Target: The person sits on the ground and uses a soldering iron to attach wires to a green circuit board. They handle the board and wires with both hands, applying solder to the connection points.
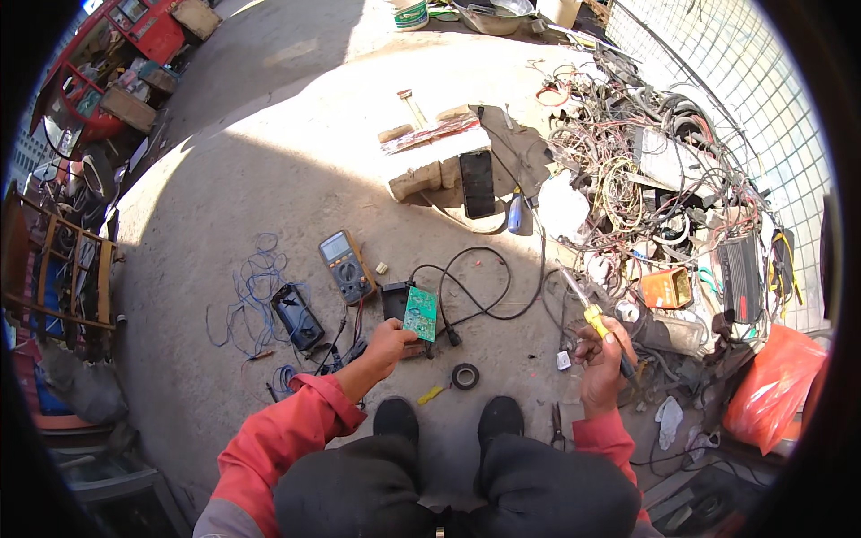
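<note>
Dressed in a coral-red top with long sleeves, creased along the left sleeve [278, 439] and bunched thickly at its cuff [334, 403], turning grey in a panel [224, 520] higher up; matching in red on the right sleeve [605, 439]; clad below in loose, charcoal-black trousers [350, 484], softly wrinkled; shod in dark shoes [500, 420] with rounded toes

The circuit board [420, 314] is green (the case [391, 298] seemingly black).
</note>
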Motion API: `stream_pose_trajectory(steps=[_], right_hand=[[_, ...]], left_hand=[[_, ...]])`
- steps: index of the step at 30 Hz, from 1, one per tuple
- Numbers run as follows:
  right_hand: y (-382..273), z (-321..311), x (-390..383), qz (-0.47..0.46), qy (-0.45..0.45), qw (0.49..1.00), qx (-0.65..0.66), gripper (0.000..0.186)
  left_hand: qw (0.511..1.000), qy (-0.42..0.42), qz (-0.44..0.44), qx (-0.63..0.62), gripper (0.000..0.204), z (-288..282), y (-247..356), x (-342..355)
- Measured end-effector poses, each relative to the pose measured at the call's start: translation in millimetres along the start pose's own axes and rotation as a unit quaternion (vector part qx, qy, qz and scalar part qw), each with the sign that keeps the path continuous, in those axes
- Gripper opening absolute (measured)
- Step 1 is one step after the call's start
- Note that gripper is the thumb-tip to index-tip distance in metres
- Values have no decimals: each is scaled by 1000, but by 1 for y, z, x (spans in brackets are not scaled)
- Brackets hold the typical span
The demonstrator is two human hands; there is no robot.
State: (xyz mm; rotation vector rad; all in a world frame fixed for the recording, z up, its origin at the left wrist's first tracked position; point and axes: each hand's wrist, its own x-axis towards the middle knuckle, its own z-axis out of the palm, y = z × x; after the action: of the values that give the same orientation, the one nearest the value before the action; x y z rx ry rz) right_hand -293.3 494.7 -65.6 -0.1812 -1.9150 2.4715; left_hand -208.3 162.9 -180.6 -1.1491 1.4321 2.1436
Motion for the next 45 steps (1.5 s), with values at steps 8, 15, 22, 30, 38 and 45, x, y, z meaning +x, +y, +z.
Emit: stream_pose_trajectory(steps=[8,15,22,30,38,45], right_hand=[[2,-3,14,-17,4,1000,-1,33],[-2,-20,18,-20,37,999,-9,31],[-2,-37,21,-27,53,998,-26,34],[-9,-43,23,-30,45,996,-64,33],[-9,-51,18,-27,82,994,-63,32],[-9,-45,17,-25,65,996,-57,32]], left_hand=[[947,61,9,316,36,-32,-8,-1],[741,-44,15,670,54,-32,61,11],[734,44,249,631,44,45,140,79],[744,182,256,590,50,131,193,177],[738,219,227,597,50,145,204,198],[797,278,272,462,64,139,234,192]])
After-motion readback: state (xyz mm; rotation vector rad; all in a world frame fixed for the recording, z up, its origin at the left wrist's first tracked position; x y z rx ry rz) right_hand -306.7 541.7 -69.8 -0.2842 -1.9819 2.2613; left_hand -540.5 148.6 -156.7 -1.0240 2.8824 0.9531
